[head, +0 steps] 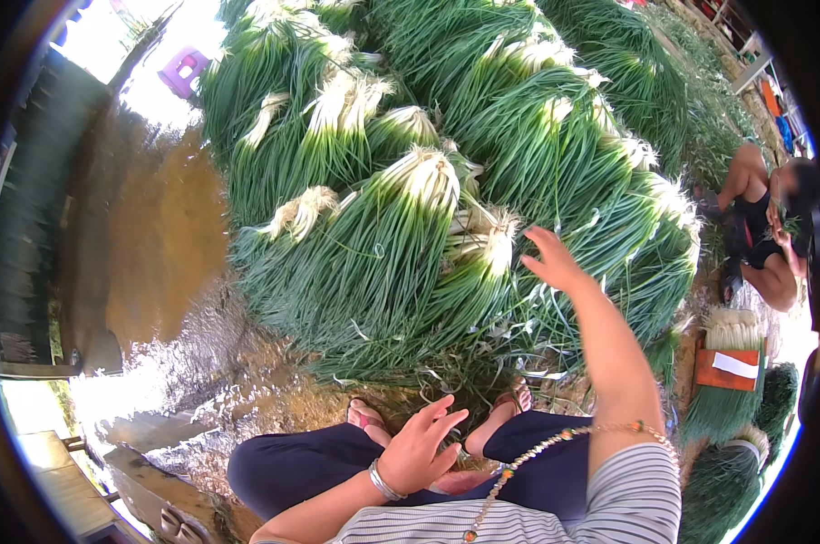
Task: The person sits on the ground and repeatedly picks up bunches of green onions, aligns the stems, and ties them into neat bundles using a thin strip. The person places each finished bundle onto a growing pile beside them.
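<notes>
Large heaps of spring onions [396, 231] lie before me, white root ends up and long green leaves fanned downward. My right hand [551, 258] is stretched out over the heap, fingers apart and nothing in it, just right of the roots of one bunch [495, 238]. Whether it touches any leaves cannot be told. Above my lap hangs my left hand [420, 445], empty with spread fingers and a silver bangle at the wrist. A beaded strap [539, 449] crosses my lap from the right sleeve.
At the right sits another person [767, 224] holding some greens. Near them stands a bundle with an orange band [726, 370], beside another tied bundle [719, 486]. A purple plastic stool [182, 71] is at upper left. Wet ground [172, 231] runs along the left.
</notes>
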The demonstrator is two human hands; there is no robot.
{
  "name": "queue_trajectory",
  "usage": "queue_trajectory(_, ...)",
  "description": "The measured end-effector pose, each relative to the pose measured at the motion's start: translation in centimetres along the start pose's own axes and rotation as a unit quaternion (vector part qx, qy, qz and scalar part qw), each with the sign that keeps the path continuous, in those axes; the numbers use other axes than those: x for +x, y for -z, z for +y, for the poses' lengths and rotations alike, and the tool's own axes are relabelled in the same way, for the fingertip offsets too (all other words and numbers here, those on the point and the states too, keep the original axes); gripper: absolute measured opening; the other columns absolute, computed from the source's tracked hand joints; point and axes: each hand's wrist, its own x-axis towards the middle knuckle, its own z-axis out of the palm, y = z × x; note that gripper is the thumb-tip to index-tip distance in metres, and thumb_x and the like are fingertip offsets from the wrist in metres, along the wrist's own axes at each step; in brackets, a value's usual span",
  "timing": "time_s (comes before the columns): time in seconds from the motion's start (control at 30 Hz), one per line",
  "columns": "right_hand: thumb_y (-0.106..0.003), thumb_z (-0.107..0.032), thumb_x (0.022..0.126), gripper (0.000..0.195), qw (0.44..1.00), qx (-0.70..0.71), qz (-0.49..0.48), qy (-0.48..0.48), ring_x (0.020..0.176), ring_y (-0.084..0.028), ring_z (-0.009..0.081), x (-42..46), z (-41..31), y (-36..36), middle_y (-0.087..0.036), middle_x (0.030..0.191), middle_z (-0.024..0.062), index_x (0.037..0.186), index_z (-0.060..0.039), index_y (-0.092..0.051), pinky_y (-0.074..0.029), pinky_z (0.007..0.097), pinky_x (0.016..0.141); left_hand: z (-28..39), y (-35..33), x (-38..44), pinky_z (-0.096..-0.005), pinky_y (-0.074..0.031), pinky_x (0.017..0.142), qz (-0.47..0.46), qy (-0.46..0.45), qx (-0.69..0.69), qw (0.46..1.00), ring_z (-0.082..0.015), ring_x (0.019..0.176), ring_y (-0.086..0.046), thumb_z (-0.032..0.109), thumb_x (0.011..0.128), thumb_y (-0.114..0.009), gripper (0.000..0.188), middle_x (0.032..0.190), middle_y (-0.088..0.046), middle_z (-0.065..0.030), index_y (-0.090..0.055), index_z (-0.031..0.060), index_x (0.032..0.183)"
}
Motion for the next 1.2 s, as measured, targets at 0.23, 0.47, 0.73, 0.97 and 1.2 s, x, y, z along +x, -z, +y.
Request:
queue_trajectory(0.23, -0.047, -0.030, 0.093, 0.032, 0.993, 0.032, -0.084, -0.074, 0.109, -0.055, 0.0338, 6.9, -3.6, -2.3, -0.057, 0.113, 0.0209, 0.111, -0.0034, -0.054, -0.044, 0.0440, 0.088, -0.8, -0.2, 0.8, -0.0375, -0.046, 0.091, -0.016, -0.003, 0.001, 1.000, -0.0321, 0.114, -0.052, 0.010, 0.082, -0.061, 0.049, 0.133, -0.044, -0.0189, -0.048, 0.0062, 0.129)
queue_trajectory(0.47, -0.052, -0.031, 0.094, 0.031, 0.905, 0.249, -0.330, -0.101, 0.065, -0.063, 0.0158, -6.7, -8.2, 4.7, -0.062, 0.088, 0.0104, 0.093, 0.0002, -0.055, -0.051, 0.0302, 0.060, -0.5, -1.1, 0.0, -0.0366, -0.046, 0.091, -0.028, -0.068, -0.030, 0.997, -0.0304, 0.111, -0.053, 0.014, 0.084, -0.060, 0.046, 0.120, -0.056, -0.0146, -0.049, 0.0047, 0.128)
queue_trajectory(0.73, -0.053, -0.029, 0.095, 0.028, 0.885, 0.427, -0.180, -0.052, 0.073, -0.057, 0.0133, -22.8, -18.6, 6.0, -0.060, 0.084, 0.0071, 0.096, -0.0016, -0.055, -0.046, 0.0291, 0.063, 0.5, -5.6, -2.8, -0.0393, -0.047, 0.081, -0.103, 0.067, -0.446, 0.886, -0.0202, 0.096, -0.058, 0.040, 0.090, -0.057, 0.058, 0.107, -0.059, -0.0148, -0.043, -0.0014, 0.129)
queue_trajectory(0.97, -0.065, -0.016, 0.082, 0.023, 0.972, 0.172, 0.104, 0.118, 0.073, -0.061, 0.0274, -24.9, -23.0, 2.2, -0.056, 0.086, 0.0122, 0.102, -0.0055, -0.060, -0.049, 0.0367, 0.061, 1.3, -2.0, -2.0, -0.0304, -0.045, 0.087, 0.081, -0.049, -0.255, 0.962, -0.0165, 0.097, -0.057, 0.015, 0.092, -0.057, 0.030, 0.105, -0.061, -0.0080, -0.054, -0.0031, 0.116)
queue_trajectory(1.2, -0.063, -0.012, 0.081, 0.040, 0.952, 0.247, 0.097, 0.154, 0.081, -0.063, 0.0278, -24.2, -25.6, -0.1, -0.061, 0.102, 0.0144, 0.119, -0.0031, -0.051, -0.052, 0.0330, 0.065, 1.8, -1.2, -2.1, -0.0250, -0.045, 0.081, 0.081, 0.159, -0.557, 0.811, -0.0088, 0.090, -0.055, 0.013, 0.086, -0.062, 0.038, 0.102, -0.060, 0.0007, -0.052, 0.0018, 0.121)
